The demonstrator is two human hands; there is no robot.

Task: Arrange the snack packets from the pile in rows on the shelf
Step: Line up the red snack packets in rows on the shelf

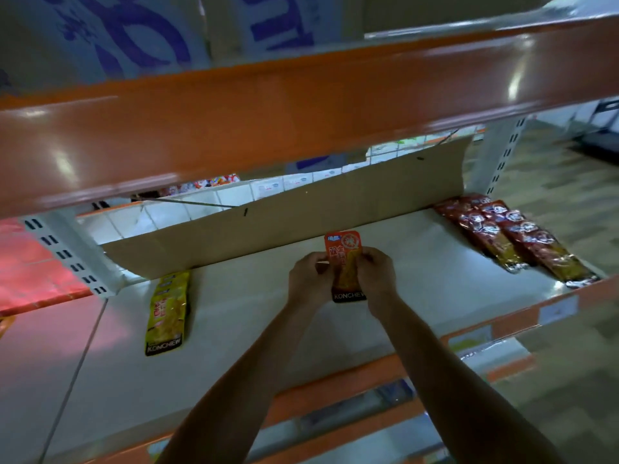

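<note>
Clamped by its side edges between left grip (310, 276) and right grip (376, 274): orange KONCHEW packet (345, 262), both ends protruding, over shelf (251, 313).

One orange packet (343, 242). One row of yellow packets (166, 313) and two rows of red packets (502, 236) (they lie over each other, so I cannot count them one by one). One cardboard (301, 222). Two hands, the left hand (306, 279) and the right hand (376, 272)

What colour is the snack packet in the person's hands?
Orange, with a black band at the bottom; the packet shows best in the head view.
</note>
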